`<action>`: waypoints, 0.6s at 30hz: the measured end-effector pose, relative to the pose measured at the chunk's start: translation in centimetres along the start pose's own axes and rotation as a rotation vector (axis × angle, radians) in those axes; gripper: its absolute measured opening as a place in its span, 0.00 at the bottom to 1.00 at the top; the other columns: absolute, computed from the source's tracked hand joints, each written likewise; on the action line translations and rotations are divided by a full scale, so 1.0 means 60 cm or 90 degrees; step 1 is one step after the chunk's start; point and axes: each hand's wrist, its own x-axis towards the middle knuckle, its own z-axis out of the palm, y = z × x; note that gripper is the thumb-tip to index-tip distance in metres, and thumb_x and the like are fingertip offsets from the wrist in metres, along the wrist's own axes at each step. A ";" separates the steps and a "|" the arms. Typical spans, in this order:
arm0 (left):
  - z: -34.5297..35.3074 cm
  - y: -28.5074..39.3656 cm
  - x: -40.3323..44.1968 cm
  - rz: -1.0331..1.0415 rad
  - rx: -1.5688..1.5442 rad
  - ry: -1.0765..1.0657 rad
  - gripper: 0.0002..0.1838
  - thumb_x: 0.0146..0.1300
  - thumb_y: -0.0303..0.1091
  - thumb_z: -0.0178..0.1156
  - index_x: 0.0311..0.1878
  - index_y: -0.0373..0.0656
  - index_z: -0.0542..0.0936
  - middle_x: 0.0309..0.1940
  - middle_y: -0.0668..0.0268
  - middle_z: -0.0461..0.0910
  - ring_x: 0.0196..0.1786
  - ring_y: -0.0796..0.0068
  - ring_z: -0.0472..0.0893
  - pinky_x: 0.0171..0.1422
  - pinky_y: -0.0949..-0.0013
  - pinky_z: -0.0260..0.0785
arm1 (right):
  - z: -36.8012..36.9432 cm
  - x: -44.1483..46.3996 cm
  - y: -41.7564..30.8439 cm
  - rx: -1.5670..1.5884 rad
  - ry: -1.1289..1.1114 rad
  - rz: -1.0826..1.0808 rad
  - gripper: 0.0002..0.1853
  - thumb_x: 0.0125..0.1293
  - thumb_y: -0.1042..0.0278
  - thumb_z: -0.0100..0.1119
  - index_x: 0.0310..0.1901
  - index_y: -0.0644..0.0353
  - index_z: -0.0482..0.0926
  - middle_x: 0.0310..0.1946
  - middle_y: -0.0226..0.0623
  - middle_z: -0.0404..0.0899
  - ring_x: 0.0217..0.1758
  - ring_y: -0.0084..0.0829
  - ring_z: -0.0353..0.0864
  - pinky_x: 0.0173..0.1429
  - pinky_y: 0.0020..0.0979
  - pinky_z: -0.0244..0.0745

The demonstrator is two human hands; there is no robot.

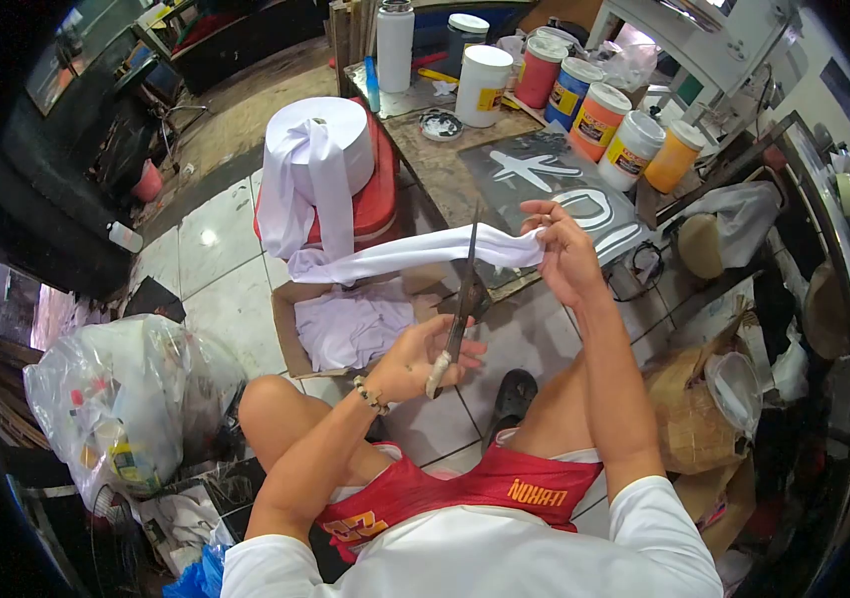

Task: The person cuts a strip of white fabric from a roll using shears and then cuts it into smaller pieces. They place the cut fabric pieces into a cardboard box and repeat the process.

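One white strip spanning roll to right hand, scissors at its right half

White strip (395, 261): centre of view, origin for the clock calls. It runs from a fold at 9 o'clock to the right hand (566, 254) at 3. Bunched lengthwise, not flat.

Scissors (463, 309): tips toward 12, crossing the strip short of the right hand. Can't tell if the fabric sits between the blades.

Risks, my read:
- Ragged or slanted edge if the blades close here; cause is layered folds plus any slack.
- Nicked fingers if the right hand drifts toward 9; the blades are near it.
- Snag or roll shift if pulled hard; the loose loops hang off the roll and the strip passes close over the box.

Pose: left hand (423, 361) at 6, palm turned up, fingers curled round the scissor handles, forearm rising from 7. Right hand raised, thumb and fingers pinching the strip end, forearm coming up from 5.

Outward: roll (343, 140) at 11, on a red stool (383, 189). Cardboard box (283, 321) at 8, white cloth (350, 327) inside. Lettered board (505, 199) at 2, on the low table (415, 135). Paint jars (599, 120) past it, 1 to 2. Plastic bag (136, 389) far out at 8.
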 end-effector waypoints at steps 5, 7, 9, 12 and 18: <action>0.001 -0.001 -0.001 -0.010 0.008 -0.007 0.40 0.53 0.24 0.69 0.70 0.40 0.61 0.56 0.51 0.78 0.53 0.66 0.81 0.55 0.65 0.76 | 0.027 -0.012 0.000 -0.101 0.015 0.048 0.14 0.64 0.68 0.60 0.50 0.62 0.78 0.41 0.32 0.78 0.43 0.19 0.74 0.48 0.24 0.69; -0.009 -0.015 0.002 -0.018 0.004 -0.013 0.41 0.53 0.25 0.70 0.70 0.40 0.62 0.56 0.51 0.78 0.53 0.67 0.81 0.55 0.65 0.76 | 0.027 -0.014 0.005 -0.430 -0.076 0.103 0.15 0.65 0.57 0.66 0.43 0.61 0.82 0.36 0.27 0.80 0.36 0.16 0.73 0.43 0.23 0.67; -0.015 -0.025 0.006 -0.030 -0.089 -0.039 0.41 0.54 0.26 0.71 0.70 0.40 0.61 0.55 0.51 0.78 0.52 0.68 0.81 0.55 0.66 0.77 | 0.013 -0.009 0.012 -0.422 -0.091 0.114 0.17 0.64 0.50 0.68 0.38 0.59 0.84 0.31 0.23 0.80 0.33 0.15 0.72 0.40 0.22 0.66; -0.010 -0.014 0.004 -0.043 -0.112 -0.056 0.41 0.55 0.28 0.71 0.71 0.40 0.61 0.55 0.52 0.78 0.53 0.69 0.81 0.54 0.67 0.77 | 0.020 -0.014 0.001 -0.382 -0.140 0.103 0.17 0.66 0.55 0.66 0.47 0.60 0.81 0.37 0.25 0.79 0.37 0.14 0.72 0.42 0.19 0.65; 0.016 0.019 -0.010 -0.003 -0.034 -0.085 0.44 0.55 0.29 0.71 0.73 0.39 0.58 0.55 0.51 0.79 0.59 0.60 0.80 0.63 0.65 0.73 | 0.075 -0.031 -0.004 -0.119 -0.241 0.066 0.25 0.72 0.55 0.58 0.63 0.62 0.73 0.50 0.33 0.81 0.45 0.22 0.81 0.50 0.25 0.76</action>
